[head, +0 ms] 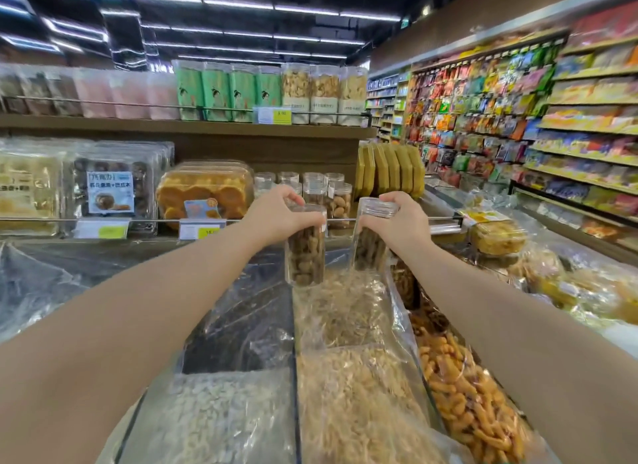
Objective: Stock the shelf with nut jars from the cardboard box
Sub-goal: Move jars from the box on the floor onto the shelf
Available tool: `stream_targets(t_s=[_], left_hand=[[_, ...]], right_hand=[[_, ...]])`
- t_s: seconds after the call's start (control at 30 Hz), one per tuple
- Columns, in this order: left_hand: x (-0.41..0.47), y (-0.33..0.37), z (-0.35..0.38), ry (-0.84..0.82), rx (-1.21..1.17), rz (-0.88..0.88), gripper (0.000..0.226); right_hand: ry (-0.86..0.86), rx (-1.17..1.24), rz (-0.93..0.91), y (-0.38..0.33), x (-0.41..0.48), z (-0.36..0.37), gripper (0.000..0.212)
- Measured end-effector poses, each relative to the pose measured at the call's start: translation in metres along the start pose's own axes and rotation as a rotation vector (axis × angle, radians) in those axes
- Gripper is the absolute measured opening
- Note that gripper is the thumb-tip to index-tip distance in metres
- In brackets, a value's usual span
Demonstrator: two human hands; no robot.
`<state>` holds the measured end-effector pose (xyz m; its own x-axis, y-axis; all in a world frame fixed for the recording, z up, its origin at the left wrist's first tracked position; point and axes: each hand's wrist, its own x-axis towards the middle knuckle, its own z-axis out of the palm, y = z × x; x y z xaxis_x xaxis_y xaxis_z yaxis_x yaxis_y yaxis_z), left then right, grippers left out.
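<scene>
The view is a shop aisle w/ dark ceiling and long white strip lights (pixel 238 3) in the upper part of the frame. At right, tall yellow-edged wall shelves (pixel 587 128) carry many colourful snack bags, blurred.

In centre, left hand (pixel 276 218) is clamped round the upper part of a tall clear plastic jar of brown nuts (pixel 305 253), fingers curled over its lid edge. Right hand (pixel 402 223) grips the top of a second clear jar w/ dark brown nuts (pixel 371 246), fingers closed on the transparent screw lid. Both jars are upright, near each other but apart, held in the air above bulk bins covered w/ clear plastic film (pixel 338 325) which fill the lower centre of the frame; inside are pale, beige and orange snacks.

Just behind the jars, approx. mid-frame, is the brown wooden shelf w/ thin metal rail (pixel 155 219). On it stands a group of the same clear nut jars (pixel 336 197), close together. To the left of them are clear boxes of orange-brown pastries (pixel 207 190) and a clear pack of dark round cakes w/ blue label (pixel 110 190). The upper shelf board holds green printed bags (pixel 221 90) and clear tubs of pale chips (pixel 324 90). The cardboard box I cannot see.
</scene>
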<state>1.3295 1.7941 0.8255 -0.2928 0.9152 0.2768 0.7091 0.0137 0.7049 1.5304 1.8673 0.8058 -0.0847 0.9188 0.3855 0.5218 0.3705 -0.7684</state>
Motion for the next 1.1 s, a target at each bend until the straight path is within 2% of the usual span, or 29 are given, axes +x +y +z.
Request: stream_targets(t_s=[0.2,0.47,0.8,0.93,1.1], left_hand=[[0.083,0.001,0.012,-0.014,-0.003,0.055,0.046],[0.175,-0.003,0.043,-0.037,-0.007,0.113,0.042],[0.246,-0.015,0.083,-0.025,-0.004,0.087,0.040],[0.257,-0.022,0.098,-0.048,0.022,0.122,0.036],[0.260,-0.019,0.107,-0.056,0.039,0.170,0.034]], right_hand=[[0.074,0.002,0.005,0.011,0.082,0.024,0.047],[0.096,-0.087,-0.042,0.038,0.197,0.050,0.045],[-0.045,-0.137,-0.143,0.098,0.325,0.128,0.037],[-0.053,-0.160,-0.163,0.112,0.354,0.158,0.038],[-0.166,-0.196,-0.179,0.127,0.365,0.167,0.040]])
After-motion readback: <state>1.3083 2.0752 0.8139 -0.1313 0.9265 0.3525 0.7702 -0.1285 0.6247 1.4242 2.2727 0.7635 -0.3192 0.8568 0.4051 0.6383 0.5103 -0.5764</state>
